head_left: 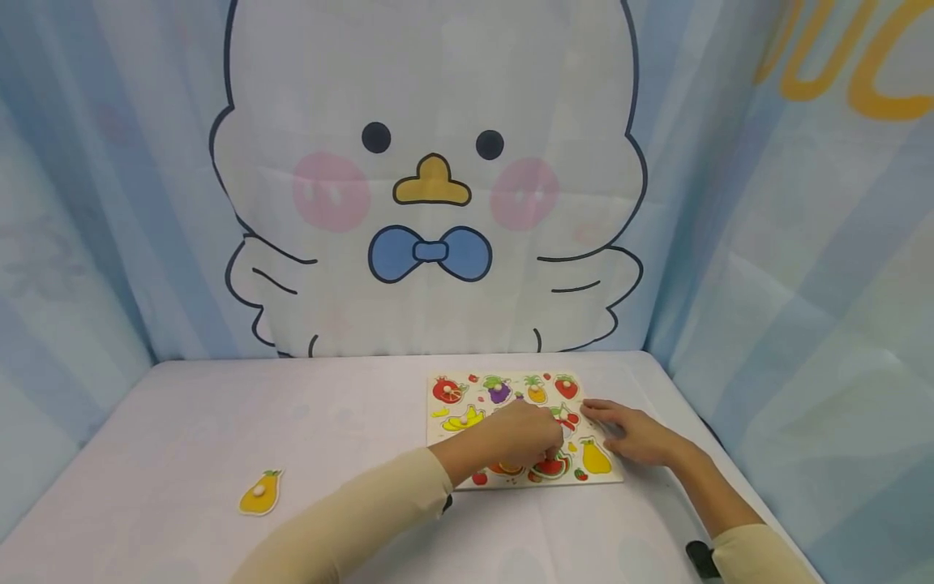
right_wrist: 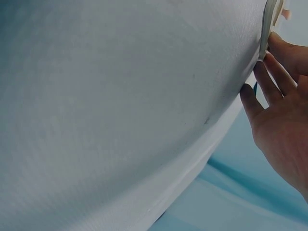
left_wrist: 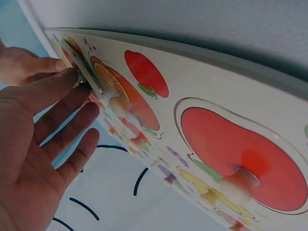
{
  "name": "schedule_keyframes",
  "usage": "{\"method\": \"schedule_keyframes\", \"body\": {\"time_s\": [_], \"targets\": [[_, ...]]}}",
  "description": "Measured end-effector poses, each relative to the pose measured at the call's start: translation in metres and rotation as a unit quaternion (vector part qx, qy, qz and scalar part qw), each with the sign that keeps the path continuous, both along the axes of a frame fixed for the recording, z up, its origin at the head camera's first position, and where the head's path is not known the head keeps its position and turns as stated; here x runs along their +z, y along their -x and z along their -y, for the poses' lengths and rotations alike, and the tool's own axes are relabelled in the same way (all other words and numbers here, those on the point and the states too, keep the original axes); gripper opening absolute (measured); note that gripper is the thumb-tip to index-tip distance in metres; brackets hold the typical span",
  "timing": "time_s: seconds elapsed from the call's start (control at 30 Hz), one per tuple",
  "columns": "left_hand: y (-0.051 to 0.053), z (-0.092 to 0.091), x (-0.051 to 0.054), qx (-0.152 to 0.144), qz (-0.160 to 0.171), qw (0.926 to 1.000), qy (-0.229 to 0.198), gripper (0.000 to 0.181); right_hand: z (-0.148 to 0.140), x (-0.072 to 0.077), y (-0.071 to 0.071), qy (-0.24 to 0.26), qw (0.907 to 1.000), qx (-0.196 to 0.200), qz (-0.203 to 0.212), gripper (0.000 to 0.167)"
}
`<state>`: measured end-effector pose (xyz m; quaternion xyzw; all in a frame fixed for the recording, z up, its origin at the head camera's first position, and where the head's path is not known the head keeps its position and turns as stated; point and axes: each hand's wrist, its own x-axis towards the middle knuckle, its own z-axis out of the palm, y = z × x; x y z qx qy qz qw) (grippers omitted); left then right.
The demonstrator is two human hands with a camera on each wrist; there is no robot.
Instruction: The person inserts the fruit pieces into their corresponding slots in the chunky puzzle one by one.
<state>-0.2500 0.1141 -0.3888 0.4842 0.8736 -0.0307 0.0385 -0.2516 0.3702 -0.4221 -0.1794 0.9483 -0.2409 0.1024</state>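
A wooden fruit knob puzzle board (head_left: pixel 460 446) lies on the right half of the table. My left hand (head_left: pixel 521 434) reaches over it and pinches a watermelon puzzle piece (head_left: pixel 550 468) near the front edge. In the left wrist view, the thumb and forefinger of the left hand (left_wrist: pixel 43 115) close at that piece, which appears edge-on against the board; its knob is mostly hidden. My right hand (head_left: pixel 642 434) touches the board's right edge, fingers spread. The right wrist view shows the right hand (right_wrist: pixel 288 96) with fingertips at the board's corner.
A loose yellow pear piece (head_left: pixel 260 493) with a knob lies on the white tablecloth (head_left: pixel 182 438) at the left. A yellow pear shape (head_left: pixel 596 457) shows at the board's front right. Behind the table hangs a curtain (head_left: pixel 430 316) with a cartoon bird.
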Motion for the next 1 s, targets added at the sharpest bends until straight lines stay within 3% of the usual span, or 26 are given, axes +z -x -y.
{"method": "schedule_keyframes", "body": {"time_s": [0.6,0.9,1.0], "targets": [[0.006,-0.014,-0.011,0.036,0.011,0.9991,0.021,0.019,0.004,0.002,0.001,-0.007,1.0,0.002,0.005,0.06],[0.002,-0.012,-0.005,0.047,0.041,0.9975,0.034,0.02,0.005,0.002,0.001,-0.011,0.9999,0.004,0.003,0.06],[-0.001,-0.011,-0.003,0.031,0.026,0.9979,0.05,0.017,0.003,0.002,0.0,-0.015,0.9999,0.002,0.0,0.06]]}}
